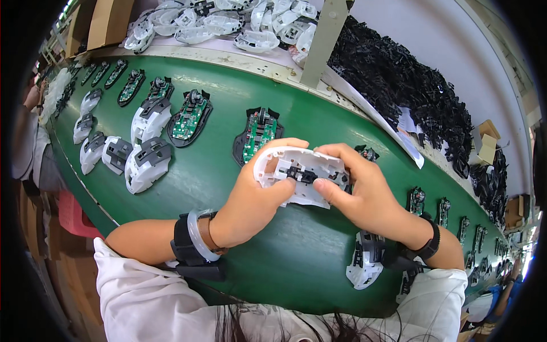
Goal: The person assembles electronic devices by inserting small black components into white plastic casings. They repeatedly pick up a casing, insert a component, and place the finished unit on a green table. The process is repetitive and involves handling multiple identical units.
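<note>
Lying on the green belt [228, 171] at far left are white mouse shells with grey inserts [147, 162], then a row of black bases carrying green circuit boards [190, 118]. My left hand [250, 196] pinches the left end of a white mouse shell [296, 171], thumb across its lower edge. My right hand [359, 191] clamps its right end, thumb pressing the black insert [301, 174] at centre. At right, 1 more white shell [364, 268] rests beside my wrist.
</note>
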A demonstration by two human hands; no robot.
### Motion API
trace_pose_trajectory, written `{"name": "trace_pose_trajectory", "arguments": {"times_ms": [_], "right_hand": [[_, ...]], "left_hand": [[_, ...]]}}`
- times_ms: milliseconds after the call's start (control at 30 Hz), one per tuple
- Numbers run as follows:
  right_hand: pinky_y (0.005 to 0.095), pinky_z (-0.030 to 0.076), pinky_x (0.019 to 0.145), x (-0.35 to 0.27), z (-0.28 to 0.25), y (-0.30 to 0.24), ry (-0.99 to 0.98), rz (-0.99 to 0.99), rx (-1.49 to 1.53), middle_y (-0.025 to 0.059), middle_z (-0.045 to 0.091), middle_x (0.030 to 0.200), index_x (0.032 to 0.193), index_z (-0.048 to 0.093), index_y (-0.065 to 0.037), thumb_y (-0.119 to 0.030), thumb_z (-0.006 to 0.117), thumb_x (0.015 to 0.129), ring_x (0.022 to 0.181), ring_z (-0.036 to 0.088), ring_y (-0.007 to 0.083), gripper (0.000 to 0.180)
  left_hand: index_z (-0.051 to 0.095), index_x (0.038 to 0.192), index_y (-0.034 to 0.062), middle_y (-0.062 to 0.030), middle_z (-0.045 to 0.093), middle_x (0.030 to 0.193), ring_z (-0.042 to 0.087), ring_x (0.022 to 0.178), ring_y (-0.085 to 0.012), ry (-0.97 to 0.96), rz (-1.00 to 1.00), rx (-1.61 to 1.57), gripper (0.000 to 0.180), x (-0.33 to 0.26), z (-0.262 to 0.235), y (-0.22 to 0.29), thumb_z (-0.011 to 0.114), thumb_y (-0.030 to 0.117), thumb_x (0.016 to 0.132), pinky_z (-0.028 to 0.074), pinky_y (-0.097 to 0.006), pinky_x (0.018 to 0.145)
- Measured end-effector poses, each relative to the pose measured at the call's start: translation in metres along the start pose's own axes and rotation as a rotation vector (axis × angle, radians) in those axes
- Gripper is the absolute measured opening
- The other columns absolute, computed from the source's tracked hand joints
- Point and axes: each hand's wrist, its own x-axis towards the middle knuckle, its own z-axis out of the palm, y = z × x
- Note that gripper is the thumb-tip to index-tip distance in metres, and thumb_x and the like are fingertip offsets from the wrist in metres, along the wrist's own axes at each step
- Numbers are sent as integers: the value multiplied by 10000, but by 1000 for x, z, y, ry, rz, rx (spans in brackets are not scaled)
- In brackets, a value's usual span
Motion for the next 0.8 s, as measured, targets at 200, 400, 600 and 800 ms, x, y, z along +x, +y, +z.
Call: {"name": "trace_pose_trajectory", "arguments": {"times_ms": [200, 400, 600, 800], "right_hand": [[365, 492, 726, 1, -1, -1, -4, -31, -49, 176, 629, 946, 1130, 507, -15, -124, 646, 831, 830, 633, 304, 347], [422, 417, 905, 10, 6, 3, 206, -368, -235, 171, 557, 1117, 1171, 504, -39, -89, 672, 772, 1109, 495, 326, 435], [479, 348, 974, 8, 5, 8, 106, -900, -814, 29, 594, 1095, 1174, 527, -113, -212, 665, 811, 1188, 475, 196, 400], [523, 384, 939, 2, 10, -3, 42, -776, -874, 53, 595, 1062, 1127, 538, -94, -193, 597, 833, 1161, 491, 242, 316]], "left_hand": [[426, 1297, 49, -55, 539, 1107, 549, 1000, -130, -33, 34, 86, 531, -1, -1, 3, 480, -66, 781, 475, -286, 865], [439, 1282, 10, -114, 568, 1114, 624, 900, -166, -7, -53, 78, 519, 0, -4, 11, 444, -76, 770, 564, -256, 644], [457, 1254, 24, -83, 596, 1045, 634, 853, -152, -85, -81, 146, 420, 9, -12, 10, 578, 29, 852, 571, -261, 594], [463, 1246, 25, -83, 600, 1056, 639, 836, -152, -141, -116, 219, 418, 9, -20, 10, 593, 38, 849, 569, -263, 584]]}}
